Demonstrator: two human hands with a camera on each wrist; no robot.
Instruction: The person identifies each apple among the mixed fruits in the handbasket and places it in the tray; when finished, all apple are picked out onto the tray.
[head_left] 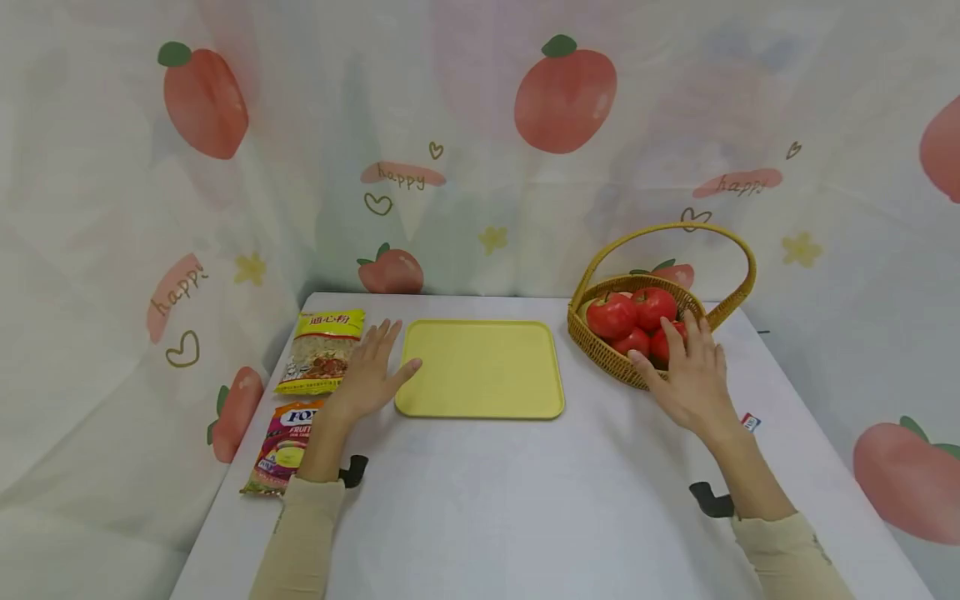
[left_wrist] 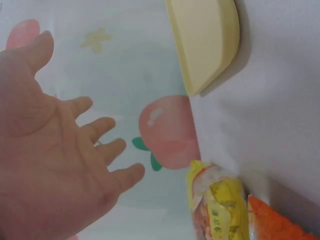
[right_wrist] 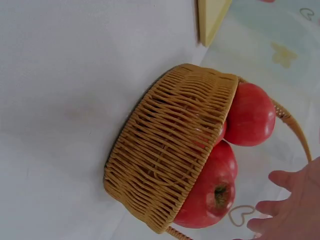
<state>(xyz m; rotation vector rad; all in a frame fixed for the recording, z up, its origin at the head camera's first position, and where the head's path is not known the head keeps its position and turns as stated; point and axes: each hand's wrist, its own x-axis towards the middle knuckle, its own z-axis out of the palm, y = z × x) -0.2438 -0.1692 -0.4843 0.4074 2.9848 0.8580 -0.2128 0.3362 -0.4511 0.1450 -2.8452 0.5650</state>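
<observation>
My right hand (head_left: pixel 693 385) hovers at the front of a wicker basket (head_left: pixel 609 358), its fingers spread over the red apples (head_left: pixel 611 316) inside. In the right wrist view the fingertips stand apart from the apples (right_wrist: pixel 207 195), and the hand (right_wrist: pixel 295 205) holds nothing. On the other side, my left hand (head_left: pixel 367 379) is raised with straight fingers between a yellow pasta bag (head_left: pixel 318 354) and a yellow tray (head_left: pixel 480 369). The left wrist view shows its bare palm (left_wrist: pixel 55 150). A purple and orange FOX'S bag (head_left: pixel 283 450) lies partly behind the left forearm.
A white cloth covers the table (head_left: pixel 487 500). The basket's tall handle (head_left: pixel 667 229) arches above the apples. Behind the table hangs a curtain (head_left: pixel 465 100) printed with peaches. Next to my right wrist lies a small red and blue label (head_left: pixel 751 422).
</observation>
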